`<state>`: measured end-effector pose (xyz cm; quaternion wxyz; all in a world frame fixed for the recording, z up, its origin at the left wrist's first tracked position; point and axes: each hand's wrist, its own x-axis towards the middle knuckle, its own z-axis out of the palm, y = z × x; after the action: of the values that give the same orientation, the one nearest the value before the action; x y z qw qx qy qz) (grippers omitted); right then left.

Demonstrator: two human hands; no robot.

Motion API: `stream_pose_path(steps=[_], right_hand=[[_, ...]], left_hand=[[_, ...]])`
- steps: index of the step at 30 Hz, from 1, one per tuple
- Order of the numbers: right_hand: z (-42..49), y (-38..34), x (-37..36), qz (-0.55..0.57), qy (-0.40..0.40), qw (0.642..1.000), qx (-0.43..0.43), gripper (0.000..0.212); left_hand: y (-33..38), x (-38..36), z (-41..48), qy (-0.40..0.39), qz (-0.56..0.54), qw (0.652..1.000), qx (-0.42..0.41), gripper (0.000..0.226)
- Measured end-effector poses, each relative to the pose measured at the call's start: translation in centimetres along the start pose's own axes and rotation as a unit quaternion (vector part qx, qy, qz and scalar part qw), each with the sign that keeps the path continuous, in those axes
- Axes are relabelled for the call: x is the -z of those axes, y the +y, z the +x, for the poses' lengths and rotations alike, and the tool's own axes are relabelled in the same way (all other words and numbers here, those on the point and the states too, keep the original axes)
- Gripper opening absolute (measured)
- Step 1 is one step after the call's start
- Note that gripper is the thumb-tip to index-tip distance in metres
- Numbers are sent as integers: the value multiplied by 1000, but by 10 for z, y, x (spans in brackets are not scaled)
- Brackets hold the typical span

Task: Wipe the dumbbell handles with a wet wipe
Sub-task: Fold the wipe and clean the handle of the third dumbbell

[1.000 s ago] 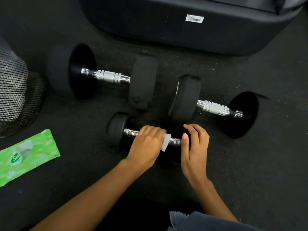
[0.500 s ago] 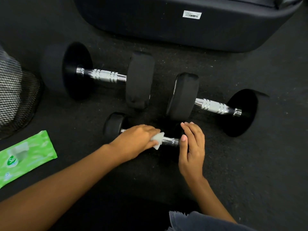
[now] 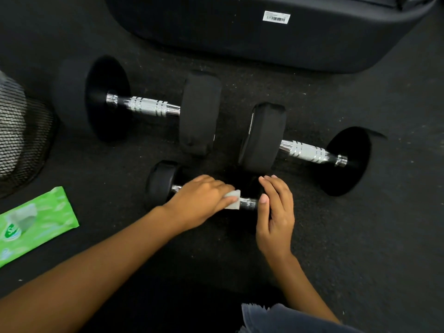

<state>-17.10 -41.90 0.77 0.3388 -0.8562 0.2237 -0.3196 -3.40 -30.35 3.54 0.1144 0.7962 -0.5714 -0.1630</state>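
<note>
A small black dumbbell (image 3: 161,183) lies on the dark floor in front of me. My left hand (image 3: 200,199) is curled over its chrome handle (image 3: 248,203) and holds a white wet wipe (image 3: 233,200) against it. My right hand (image 3: 276,212) grips the dumbbell's right head, which it mostly hides. Two larger dumbbells lie behind: one at the left (image 3: 149,106) and one at the right (image 3: 305,151), both with bare chrome handles.
A green wet wipe pack (image 3: 36,222) lies on the floor at the left. A black mesh bin (image 3: 21,135) stands at the far left edge. A large black padded bench base (image 3: 264,37) runs across the back.
My left forearm has swung down to the left and the hand has turned over the handle with the wipe. The right hand has stayed on the dumbbell's right head.
</note>
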Motion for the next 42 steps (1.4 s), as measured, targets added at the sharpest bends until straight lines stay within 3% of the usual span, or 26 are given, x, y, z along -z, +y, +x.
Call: stream_pose_path(steps=[5, 7, 12, 15, 19, 24, 28, 31, 34, 38, 42], right_hand=[[2, 0, -3, 0, 16, 1000, 1, 36], [2, 0, -3, -1, 19, 1000, 6, 36], [0, 2, -2, -4, 19, 1000, 19, 36], [1, 2, -3, -5, 23, 1000, 17, 36], [2, 1, -4, -6, 26, 1000, 15, 34], [1, 2, -2, -7, 20, 999, 25, 36], [0, 1, -2, -21, 15, 999, 27, 35], [0, 0, -3, -27, 19, 999, 25, 33], [1, 0, -4, -23, 23, 999, 24, 34], [1, 1, -2, -20, 21, 999, 33, 38], [0, 1, -2, -25, 18, 999, 33, 33]], left_hand=[[13, -1, 14, -5, 85, 996, 8, 28], [21, -2, 20, -34, 90, 995, -3, 34], [21, -12, 10, -3, -1, 1000, -23, 56], [8, -11, 3, 17, 44, 999, 7, 52], [20, -6, 19, 5, 78, 996, 30, 66], [35, -21, 16, 51, 72, 996, -16, 43], [18, -15, 3, 66, 67, 995, 17, 44], [17, -3, 12, 18, 74, 996, 46, 53], [27, -4, 25, 4, 86, 996, 0, 62], [32, -15, 16, 43, 44, 998, -1, 44], [11, -11, 6, 70, 48, 996, 17, 42]])
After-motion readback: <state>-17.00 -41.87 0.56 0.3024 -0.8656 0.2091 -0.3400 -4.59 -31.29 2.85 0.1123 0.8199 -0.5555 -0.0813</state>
